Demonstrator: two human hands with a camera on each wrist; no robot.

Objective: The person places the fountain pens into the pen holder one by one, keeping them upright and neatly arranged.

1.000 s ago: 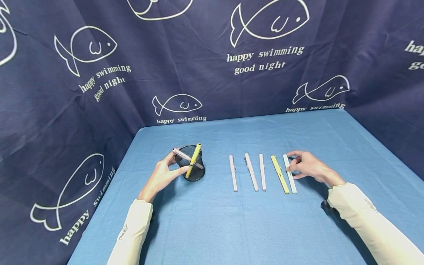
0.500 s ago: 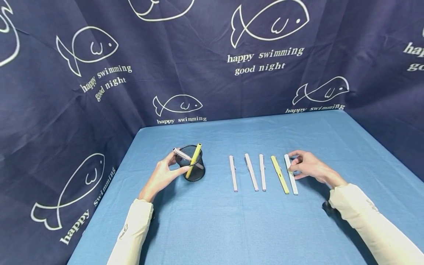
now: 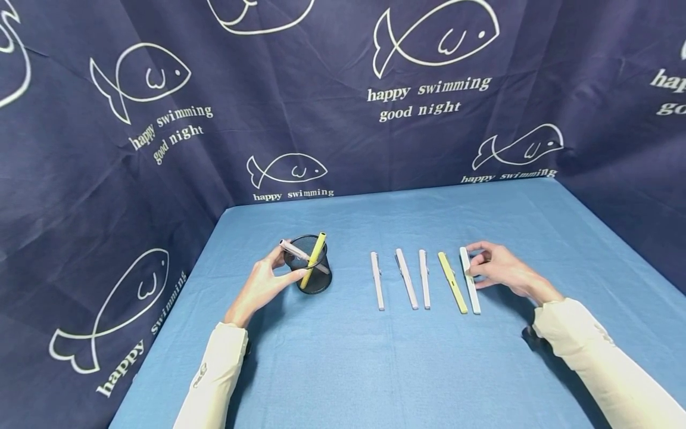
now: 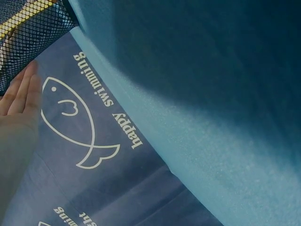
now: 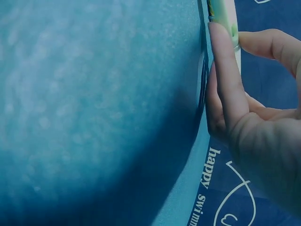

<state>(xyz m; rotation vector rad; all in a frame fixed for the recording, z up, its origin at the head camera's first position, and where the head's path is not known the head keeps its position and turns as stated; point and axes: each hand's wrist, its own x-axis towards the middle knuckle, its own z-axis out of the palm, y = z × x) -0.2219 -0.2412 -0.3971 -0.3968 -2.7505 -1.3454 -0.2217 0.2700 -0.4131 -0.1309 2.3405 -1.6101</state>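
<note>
My left hand [image 3: 261,285] grips the black mesh pen holder [image 3: 315,285], thumb at the near side and fingers round the left. A yellow pen [image 3: 318,247] and a pale pink pen [image 3: 293,249] lean crossed inside it. In the left wrist view, fingers [image 4: 23,94] lie along the mesh wall [image 4: 40,40]. My right hand [image 3: 501,270] pinches a pale mint-white pen [image 3: 474,295], the rightmost of the row. The right wrist view has this pen [image 5: 226,19] between thumb and fingertips. Just left of it lies another yellow pen [image 3: 454,286].
Three pale pink pens, the left one [image 3: 377,283], the middle one [image 3: 407,280] and the right one [image 3: 425,280], lie roughly parallel between the holder and the yellow pen. A blue cloth [image 3: 354,369] covers the table. Dark blue fish-print curtains [image 3: 343,131] stand behind and at both sides.
The right hand and the mint-white pen have shifted slightly right, a little away from the yellow pen on the table. The left hand and the pen holder stay in place.
</note>
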